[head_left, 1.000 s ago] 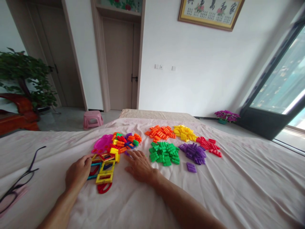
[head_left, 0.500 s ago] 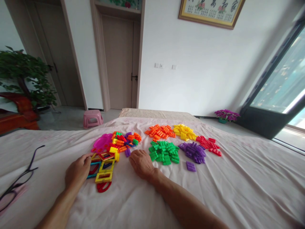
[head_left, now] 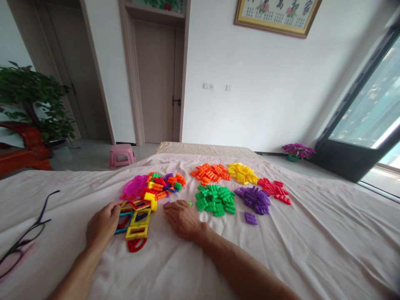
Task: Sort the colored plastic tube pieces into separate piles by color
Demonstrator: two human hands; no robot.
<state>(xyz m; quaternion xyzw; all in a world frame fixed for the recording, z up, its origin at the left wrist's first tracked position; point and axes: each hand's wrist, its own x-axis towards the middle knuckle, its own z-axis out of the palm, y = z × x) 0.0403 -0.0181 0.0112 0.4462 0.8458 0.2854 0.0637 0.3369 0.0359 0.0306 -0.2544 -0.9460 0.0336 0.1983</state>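
Note:
My left hand point(head_left: 103, 223) is closed, thumb and forefinger at the left edge of a pile of window-like magnetic tiles point(head_left: 140, 216) in yellow, blue and red. Its other fingers are hidden. My right hand point(head_left: 182, 219) lies low on the cloth with its fingers curled down; a purple building block point(head_left: 166, 204) shows at the fingertips. A small green piece point(head_left: 190, 203) peeks out behind the knuckles. Beyond both hands, mixed blocks point(head_left: 161, 183) spill from a pink tray point(head_left: 135, 186).
Sorted blocks lie to the right in orange point(head_left: 210, 173), yellow point(head_left: 242, 173), green point(head_left: 215, 200), purple point(head_left: 253, 199) and red point(head_left: 275, 190) piles. Eyeglasses point(head_left: 31, 233) rest at the left on the wrinkled bedsheet point(head_left: 312, 250). A pink stool point(head_left: 122, 156) stands behind.
My right hand has shifted slightly left and toward me, and the purple block has come nearer with it. A green piece now shows behind the hand. My left hand is nearly still.

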